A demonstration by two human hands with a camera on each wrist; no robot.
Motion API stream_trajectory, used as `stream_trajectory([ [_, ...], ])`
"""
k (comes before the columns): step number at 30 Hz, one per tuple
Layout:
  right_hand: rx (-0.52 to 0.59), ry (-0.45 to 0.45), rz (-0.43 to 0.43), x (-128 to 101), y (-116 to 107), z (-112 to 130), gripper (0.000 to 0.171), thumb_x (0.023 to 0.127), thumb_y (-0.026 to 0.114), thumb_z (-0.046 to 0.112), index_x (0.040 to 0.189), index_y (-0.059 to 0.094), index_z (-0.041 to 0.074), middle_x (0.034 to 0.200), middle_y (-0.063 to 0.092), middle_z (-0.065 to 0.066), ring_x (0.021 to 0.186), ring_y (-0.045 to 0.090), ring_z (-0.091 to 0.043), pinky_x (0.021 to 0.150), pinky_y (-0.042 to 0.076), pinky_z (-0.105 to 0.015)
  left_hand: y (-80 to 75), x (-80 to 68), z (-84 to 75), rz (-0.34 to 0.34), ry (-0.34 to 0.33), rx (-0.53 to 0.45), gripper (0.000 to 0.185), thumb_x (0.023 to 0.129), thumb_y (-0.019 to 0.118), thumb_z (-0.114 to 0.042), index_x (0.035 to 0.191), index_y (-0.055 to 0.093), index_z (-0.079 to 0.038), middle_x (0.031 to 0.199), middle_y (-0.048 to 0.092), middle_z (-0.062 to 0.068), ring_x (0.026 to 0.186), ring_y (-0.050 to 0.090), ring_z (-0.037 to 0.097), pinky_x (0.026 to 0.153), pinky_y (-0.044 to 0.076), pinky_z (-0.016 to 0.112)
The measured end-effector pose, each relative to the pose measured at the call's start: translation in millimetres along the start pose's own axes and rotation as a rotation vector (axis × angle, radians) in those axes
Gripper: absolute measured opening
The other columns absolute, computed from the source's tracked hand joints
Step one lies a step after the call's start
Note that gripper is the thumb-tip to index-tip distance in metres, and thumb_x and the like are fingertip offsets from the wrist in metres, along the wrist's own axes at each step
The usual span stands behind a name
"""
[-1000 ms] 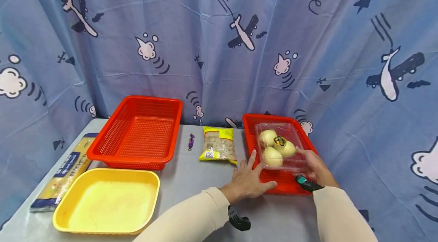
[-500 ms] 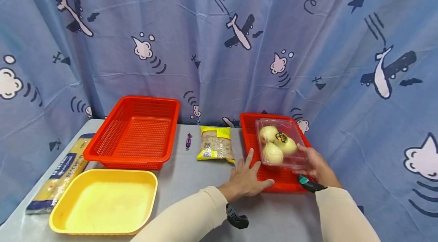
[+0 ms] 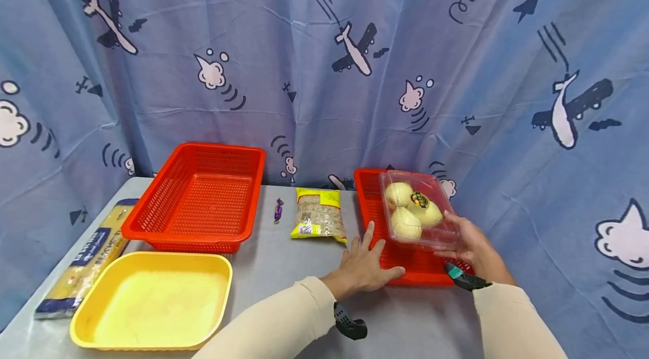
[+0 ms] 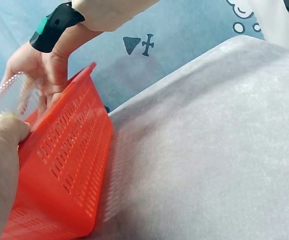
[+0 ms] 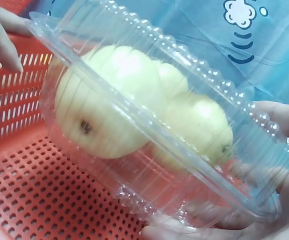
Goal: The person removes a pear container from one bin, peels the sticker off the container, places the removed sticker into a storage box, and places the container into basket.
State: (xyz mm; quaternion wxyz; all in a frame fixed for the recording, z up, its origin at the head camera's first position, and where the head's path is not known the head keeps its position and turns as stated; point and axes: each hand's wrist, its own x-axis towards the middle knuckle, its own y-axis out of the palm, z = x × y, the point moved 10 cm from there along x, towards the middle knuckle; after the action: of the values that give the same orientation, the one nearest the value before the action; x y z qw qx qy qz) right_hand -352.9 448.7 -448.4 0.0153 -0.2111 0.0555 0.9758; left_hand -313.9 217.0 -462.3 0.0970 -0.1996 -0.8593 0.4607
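Observation:
In the head view my right hand (image 3: 471, 243) grips the right end of a clear plastic clamshell box (image 3: 436, 238), thumb on top and fingers below. Inside lie pale yellow pears (image 5: 114, 95), and a black-and-yellow label (image 3: 419, 200) shows on the lid. The right wrist view has the box tilted above the holed floor of a red plastic basket (image 5: 59, 195). My left hand (image 3: 360, 266) rests at that basket's near left corner with its fingers spread; the left wrist view shows its thumb (image 4: 7, 132) by the rim.
A yellow-ended bag (image 3: 319, 215) and a purple wrapped candy (image 3: 278, 210) lie left of the basket. Farther left are a second red basket (image 3: 215, 207), a yellow tray (image 3: 157, 302) and a long yellow-and-blue pack (image 3: 86, 263). A blue curtain (image 3: 284, 66) hangs behind.
My right hand has lifted the clamshell box slightly and shifted it a little right, tilting it more. My left hand has stayed at the basket's corner. The head view has turned slightly right.

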Motion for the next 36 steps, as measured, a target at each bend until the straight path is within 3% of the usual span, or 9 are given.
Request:
stream_trajectory([
  [6,0.020,-0.003,0.004,-7.9,-0.5,3.3,0.054,0.099,0.048,0.043,0.134,0.028,0.008,0.102,0.061,-0.010,0.087,0.066,-0.042,0.088,0.043,-0.062,-3.3,-0.9,-0.6,0.004,-0.001,-0.097,0.087,0.079,0.053,-0.074,0.150,0.037,-0.026,0.160,0.003,-0.009,0.138,0.024,0.035,0.107,0.025,0.056],
  [12,-0.016,0.004,-0.015,-17.1,-1.2,3.4,0.075,0.100,0.046,0.044,0.148,0.005,0.002,0.111,0.054,-0.021,0.089,0.064,-0.047,0.086,0.046,-0.061,-10.5,-2.0,1.1,-0.014,-0.027,-0.282,0.091,0.079,0.054,-0.072,0.151,0.034,-0.020,0.159,0.016,-0.003,0.138,0.024,0.035,0.109,0.019,0.055],
  [20,0.003,-0.010,0.005,-33.4,3.6,10.2,0.080,0.099,0.048,0.045,0.150,0.000,0.006,0.110,0.056,-0.020,0.092,0.063,-0.047,0.087,0.044,-0.062,-42.1,2.4,-3.7,-0.123,-0.033,-0.512,0.088,0.084,0.058,-0.063,0.150,0.034,-0.010,0.149,0.035,0.008,0.134,0.033,0.030,0.106,0.032,0.049],
  [24,-0.017,-0.031,0.001,-42.4,10.8,18.7,0.091,0.098,0.048,0.047,0.151,-0.016,0.009,0.138,0.029,-0.036,0.090,0.064,-0.045,0.087,0.045,-0.061,-58.0,7.4,-5.6,-0.159,-0.075,-0.687,0.083,0.085,0.059,-0.059,0.147,0.038,-0.008,0.145,0.042,0.009,0.130,0.039,0.028,0.105,0.034,0.046],
  [26,-0.030,-0.042,0.005,-46.9,16.8,23.5,0.092,0.098,0.046,0.048,0.151,-0.018,0.009,0.147,0.013,-0.037,0.090,0.064,-0.045,0.086,0.045,-0.060,-63.8,9.9,-6.6,-0.169,-0.107,-0.791,0.081,0.086,0.060,-0.059,0.145,0.041,-0.007,0.143,0.045,0.009,0.128,0.043,0.028,0.104,0.034,0.045],
  [28,-0.039,-0.054,0.001,-51.4,23.2,28.0,0.089,0.099,0.046,0.047,0.151,-0.015,0.008,0.147,0.013,-0.036,0.090,0.064,-0.045,0.086,0.046,-0.060,-67.5,12.0,-8.8,-0.163,-0.133,-0.891,0.081,0.085,0.061,-0.058,0.144,0.042,-0.007,0.141,0.047,0.010,0.122,0.048,0.029,0.099,0.040,0.046],
  [32,-0.055,-0.069,-0.007,-60.8,34.5,35.3,0.085,0.099,0.046,0.046,0.151,-0.008,0.006,0.130,0.038,-0.033,0.090,0.064,-0.046,0.084,0.046,-0.061,-70.4,13.5,-15.3,-0.114,-0.162,-1.050,0.082,0.085,0.065,-0.055,0.146,0.039,-0.007,0.139,0.047,0.011,0.111,0.055,0.032,0.086,0.049,0.050],
  [34,-0.052,-0.074,-0.013,-64.9,39.6,37.7,0.083,0.099,0.047,0.045,0.151,-0.005,0.006,0.130,0.038,-0.032,0.090,0.063,-0.047,0.084,0.046,-0.061,-70.4,13.5,-17.8,-0.082,-0.173,-1.119,0.081,0.084,0.066,-0.054,0.145,0.040,-0.008,0.133,0.051,0.015,0.104,0.058,0.034,0.080,0.051,0.053],
  [36,-0.051,-0.084,-0.010,-68.5,45.8,39.8,0.083,0.100,0.046,0.045,0.152,-0.005,0.007,0.139,0.026,-0.034,0.089,0.063,-0.048,0.084,0.046,-0.061,-71.7,13.5,-19.1,-0.063,-0.178,-1.177,0.077,0.084,0.067,-0.053,0.143,0.042,-0.010,0.122,0.054,0.016,0.096,0.059,0.034,0.078,0.051,0.055],
])
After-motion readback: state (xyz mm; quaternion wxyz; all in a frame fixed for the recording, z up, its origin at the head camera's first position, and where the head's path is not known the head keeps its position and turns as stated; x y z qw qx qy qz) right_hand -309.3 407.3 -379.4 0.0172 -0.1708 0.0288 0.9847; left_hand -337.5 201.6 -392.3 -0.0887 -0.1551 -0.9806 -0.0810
